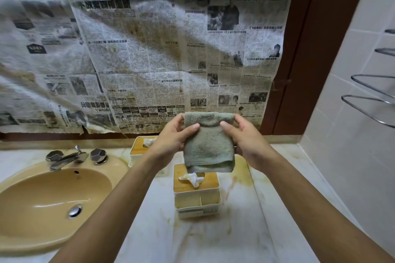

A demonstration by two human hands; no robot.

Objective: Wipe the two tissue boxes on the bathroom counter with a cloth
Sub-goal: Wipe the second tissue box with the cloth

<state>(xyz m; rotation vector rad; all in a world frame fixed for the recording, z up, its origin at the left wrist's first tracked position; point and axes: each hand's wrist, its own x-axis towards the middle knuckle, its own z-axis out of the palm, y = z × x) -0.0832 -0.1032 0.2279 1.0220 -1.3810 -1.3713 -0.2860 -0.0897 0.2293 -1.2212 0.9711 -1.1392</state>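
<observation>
Grey-green terry cloth (208, 145) hangs folded in the middle of the view and covers the far edge of the near tissue box (196, 196), whose wooden lid shows a crumpled tissue (192, 178) poking out. The far tissue box (139, 147) is partly hidden behind the left hand (171, 141) and wrist, so only its left part and a bit of tissue can be seen. Print on the stained newspaper (149, 60) covering the back wall is too blurred to read. A tan sink (42, 198) with a chrome tap (68, 159) lies to the left, cut off at the frame edge, and a metal towel rack (367, 100) juts in from the right wall. Both boxes stand on the stained pale table (213, 237), the far one close to the wall. The left hand and right hand (250, 141) each pinch an upper corner of the cloth, thumbs in front and fingers (180, 118) curled behind it, holding it raised over the near box, not touching it.
</observation>
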